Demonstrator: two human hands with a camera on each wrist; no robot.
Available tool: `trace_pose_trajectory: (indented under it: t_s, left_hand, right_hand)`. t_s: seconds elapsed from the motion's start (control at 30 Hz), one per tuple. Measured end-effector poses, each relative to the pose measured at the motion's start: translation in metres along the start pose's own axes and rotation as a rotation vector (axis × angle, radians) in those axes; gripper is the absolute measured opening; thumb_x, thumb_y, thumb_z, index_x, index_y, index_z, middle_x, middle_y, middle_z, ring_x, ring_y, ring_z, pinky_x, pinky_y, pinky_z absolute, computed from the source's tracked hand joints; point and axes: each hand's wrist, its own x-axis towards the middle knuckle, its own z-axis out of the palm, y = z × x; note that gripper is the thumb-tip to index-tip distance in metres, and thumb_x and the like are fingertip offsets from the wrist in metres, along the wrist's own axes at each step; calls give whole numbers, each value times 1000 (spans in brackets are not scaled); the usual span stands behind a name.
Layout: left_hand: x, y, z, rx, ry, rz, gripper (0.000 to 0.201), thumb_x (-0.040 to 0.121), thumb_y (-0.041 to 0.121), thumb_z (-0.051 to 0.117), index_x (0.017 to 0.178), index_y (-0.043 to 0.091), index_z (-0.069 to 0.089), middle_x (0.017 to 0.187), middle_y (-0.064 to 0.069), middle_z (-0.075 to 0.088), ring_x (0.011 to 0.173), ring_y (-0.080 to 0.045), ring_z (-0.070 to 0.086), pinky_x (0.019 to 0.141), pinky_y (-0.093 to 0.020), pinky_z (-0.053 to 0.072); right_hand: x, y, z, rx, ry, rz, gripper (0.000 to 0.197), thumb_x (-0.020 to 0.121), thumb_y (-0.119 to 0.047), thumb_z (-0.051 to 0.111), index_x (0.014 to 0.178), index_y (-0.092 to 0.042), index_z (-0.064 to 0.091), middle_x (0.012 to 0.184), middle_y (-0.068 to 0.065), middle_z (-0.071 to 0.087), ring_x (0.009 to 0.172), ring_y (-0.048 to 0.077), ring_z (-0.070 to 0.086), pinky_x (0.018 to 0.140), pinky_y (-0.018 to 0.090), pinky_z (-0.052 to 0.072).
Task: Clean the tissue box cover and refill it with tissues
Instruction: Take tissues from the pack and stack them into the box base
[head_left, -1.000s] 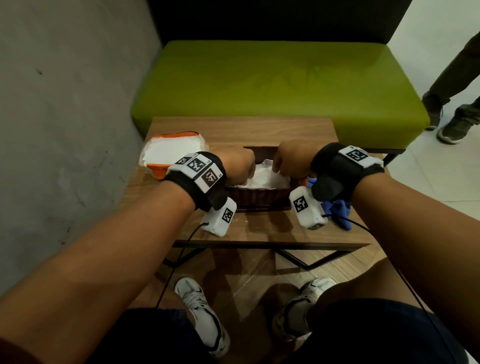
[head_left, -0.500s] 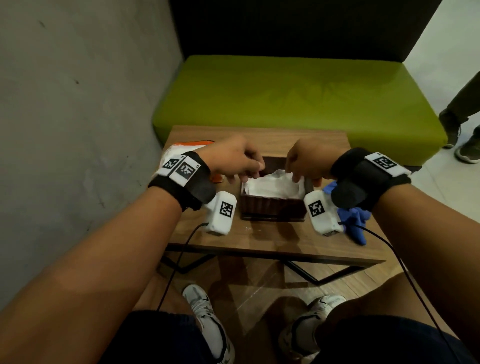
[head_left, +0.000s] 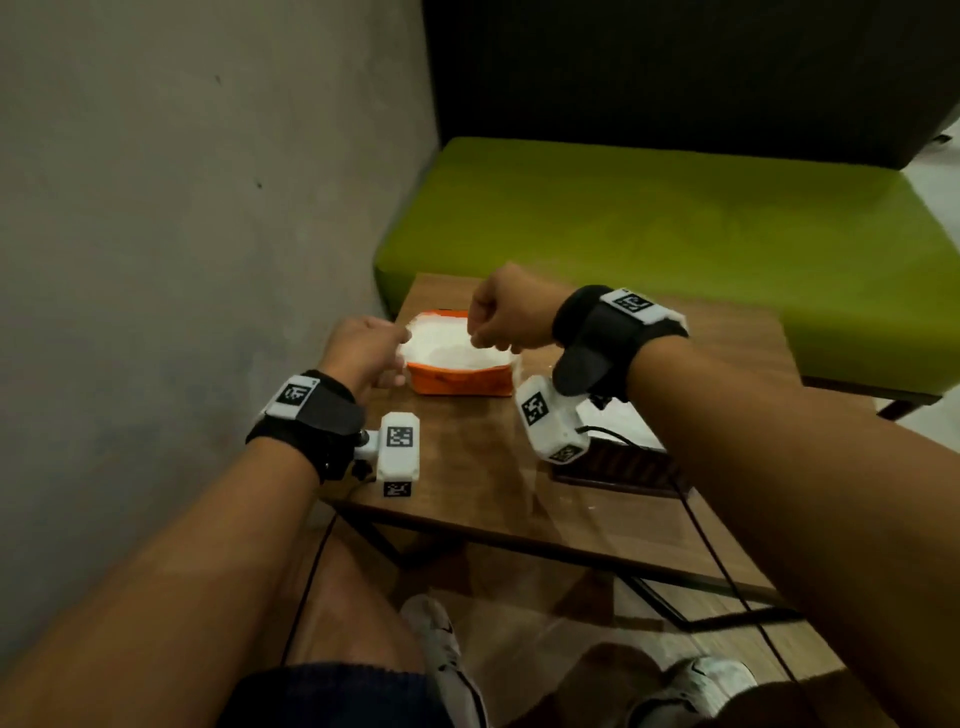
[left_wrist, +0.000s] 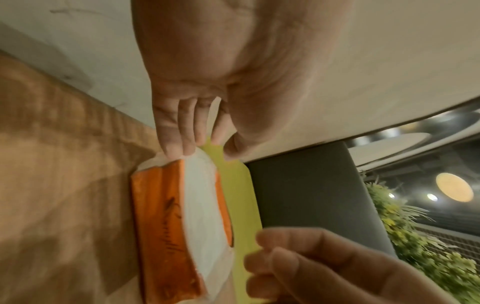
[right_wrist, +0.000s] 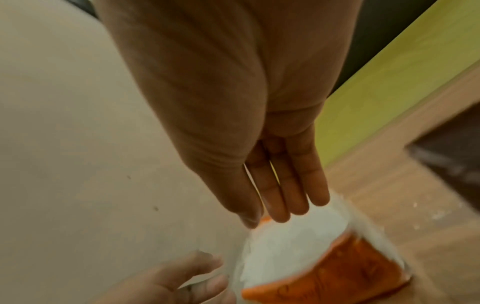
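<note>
An orange tissue pack (head_left: 457, 383) (left_wrist: 161, 216) (right_wrist: 337, 273), torn open with white tissues (head_left: 452, 349) showing on top, lies at the table's far left. My left hand (head_left: 387, 364) (left_wrist: 205, 153) reaches its left end; straight fingertips (left_wrist: 176, 151) touch the wrapper there, the thumb held apart. Over the white tissues hovers my right hand (head_left: 488, 338) (right_wrist: 275, 218), fingers pointing down and holding nothing. The brown tissue box cover (head_left: 618, 465) (right_wrist: 454, 148) stands to the right, mostly hidden behind my right wrist and forearm.
The small wooden table (head_left: 467, 467) stands against a grey wall (head_left: 182, 208) on the left, with a green bench (head_left: 649, 223) behind it. Wrist-camera cables hang over the near edge. My knees and shoes are below the table.
Both hands left the brown cover and moved left to the orange tissue pack. My head turned left, so the cover now sits at the right under my forearm.
</note>
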Motion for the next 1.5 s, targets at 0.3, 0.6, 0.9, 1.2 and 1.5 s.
trace_pose_trajectory:
  t_s: [0.3, 0.6, 0.9, 1.2, 1.5]
  left_hand:
    - [34, -50, 0, -53, -7, -52, 11, 99, 25, 67, 109, 21, 70, 114, -9, 73, 100, -23, 69, 66, -32, 56]
    - [38, -59, 0, -93, -110, -24, 24, 106, 15, 56, 124, 16, 72, 121, -14, 75, 108, -23, 72, 77, -34, 64]
    - [38, -61, -3, -90, -136, -15, 26, 106, 10, 52, 113, 21, 75, 114, -11, 77, 104, -20, 72, 76, -32, 62]
    - [38, -60, -3, -90, -140, -8, 26, 107, 12, 52, 120, 19, 74, 120, -13, 76, 113, -24, 73, 75, -31, 60]
    - [39, -60, -4, -105, -145, -18, 26, 108, 13, 53, 123, 18, 74, 119, -11, 77, 114, -24, 73, 79, -33, 62]
  right_hand:
    - [67, -7, 53, -354, 5, 15, 20, 90, -15, 74, 109, -11, 75, 112, 11, 75, 101, 31, 70, 86, 37, 58]
    - [80, -1, 72, -536, -53, -60, 47, 85, -36, 80, 121, -10, 65, 116, 12, 69, 102, 32, 66, 77, 36, 53]
    - [90, -3, 68, -560, -61, -63, 22, 94, -16, 68, 113, -6, 70, 115, 16, 71, 101, 36, 67, 73, 33, 45]
    - [93, -3, 74, -602, -84, -49, 37, 89, -32, 76, 118, -10, 68, 110, 12, 70, 99, 34, 68, 77, 37, 56]
    - [93, -10, 70, -614, -108, -43, 32, 94, -31, 72, 115, -7, 69, 115, 15, 71, 93, 30, 64, 74, 35, 49]
